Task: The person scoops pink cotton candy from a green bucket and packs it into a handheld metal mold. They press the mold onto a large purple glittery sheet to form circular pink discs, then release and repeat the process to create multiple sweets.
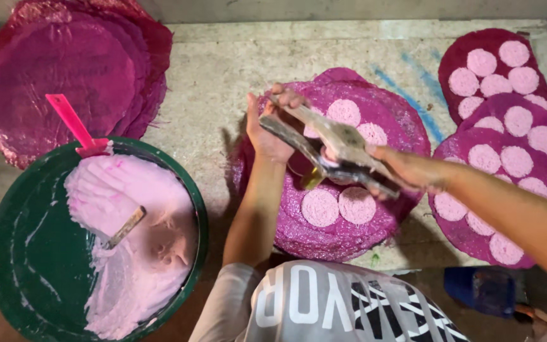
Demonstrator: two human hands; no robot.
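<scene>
My left hand (266, 130) grips the far end of a long hinged metal press (333, 147). My right hand (413, 172) holds its other end. The press hangs tilted over a stack of round magenta sheets (324, 237) in the middle of the stone table. Several pale pink paste discs (320, 208) lie on the top sheet, two of them just below the press. Part of that sheet is hidden by the press and my hands.
A green basin (26, 253) of pink paste (140, 253) stands at the lower left, with a pink scoop (71, 121) and a wooden-handled tool (125, 228) in it. Bare magenta sheets (58, 76) are stacked at the top left. Sheets with discs (508, 126) overlap at the right. A blue object (482, 288) lies below the table edge.
</scene>
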